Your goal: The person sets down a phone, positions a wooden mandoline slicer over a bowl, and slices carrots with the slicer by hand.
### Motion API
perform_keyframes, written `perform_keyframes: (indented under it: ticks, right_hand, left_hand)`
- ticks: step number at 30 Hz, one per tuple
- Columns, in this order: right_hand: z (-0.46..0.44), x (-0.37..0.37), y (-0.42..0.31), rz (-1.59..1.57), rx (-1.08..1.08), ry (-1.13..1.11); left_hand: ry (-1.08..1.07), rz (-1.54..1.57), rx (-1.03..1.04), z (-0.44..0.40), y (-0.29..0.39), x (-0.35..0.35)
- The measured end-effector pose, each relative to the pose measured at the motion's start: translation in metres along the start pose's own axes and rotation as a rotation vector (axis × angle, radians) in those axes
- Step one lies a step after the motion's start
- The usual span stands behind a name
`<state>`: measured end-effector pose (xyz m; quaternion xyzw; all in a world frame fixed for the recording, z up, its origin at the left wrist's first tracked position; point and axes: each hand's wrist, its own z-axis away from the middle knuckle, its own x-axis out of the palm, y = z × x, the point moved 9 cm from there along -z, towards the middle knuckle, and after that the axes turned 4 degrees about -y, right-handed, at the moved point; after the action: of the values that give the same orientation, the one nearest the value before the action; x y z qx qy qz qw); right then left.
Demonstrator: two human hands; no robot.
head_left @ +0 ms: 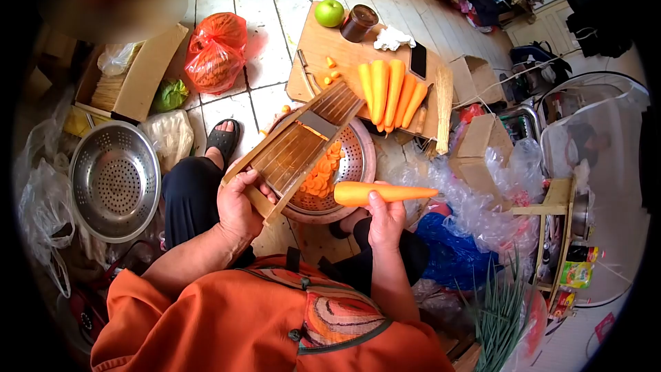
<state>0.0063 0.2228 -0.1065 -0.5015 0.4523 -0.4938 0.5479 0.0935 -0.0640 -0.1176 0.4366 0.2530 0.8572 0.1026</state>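
Observation:
My left hand (pixel 242 205) is wrapped round the near end of a wooden mandoline slicer (pixel 275 158), tilted across a metal colander (pixel 354 155). A small strip of orange lies at the slicer's blade. Carrot slices (pixel 320 176) are heaped inside the colander below. In my right hand (pixel 384 224) is a peeled carrot (pixel 365 193), held level to the right of the slicer and apart from it. Several more peeled carrots (pixel 389 93) lie side by side on a wooden board (pixel 296 62) beyond the colander, with small carrot pieces (pixel 330 72) to their left.
The board also carries a green apple (pixel 329 13), a dark jar (pixel 359 23), a phone (pixel 418 60) and crumpled tissue (pixel 394 38). A second colander (pixel 116 182) stands at left, a red bag (pixel 215 52) beyond it. Plastic bags (pixel 496 213) and green onions (pixel 502 324) crowd the right.

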Motion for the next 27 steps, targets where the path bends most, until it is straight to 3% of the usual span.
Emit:
perform_keyframes:
  ticks: [11, 15, 18, 23, 25, 27]
  right_hand:
    - [-0.012, 0.035, -0.016, -0.068, 0.026, -0.027]
    - [-0.029, 0.040, -0.040, -0.006, -0.022, -0.043]
    - [-0.049, 0.069, -0.077, 0.126, -0.208, -0.124]
    - [-0.083, 0.109, -0.056, 0.158, -0.185, -0.259]
    - [-0.089, 0.125, -0.053, 0.383, -0.197, -0.284]
    - [-0.088, 0.129, -0.050, 0.261, -0.098, -0.285]
  left_hand:
    - [-0.014, 0.008, -0.071, 0.004, -0.003, 0.007]
    - [-0.021, 0.055, -0.110, 0.005, -0.010, 0.005]
    - [-0.009, 0.095, -0.152, 0.006, -0.018, 0.002]
    - [0.024, 0.148, -0.231, 0.011, -0.023, 0.003]
    - [0.052, 0.164, -0.241, 0.011, -0.025, -0.001]
    - [0.066, 0.165, -0.284, 0.011, -0.030, -0.005]
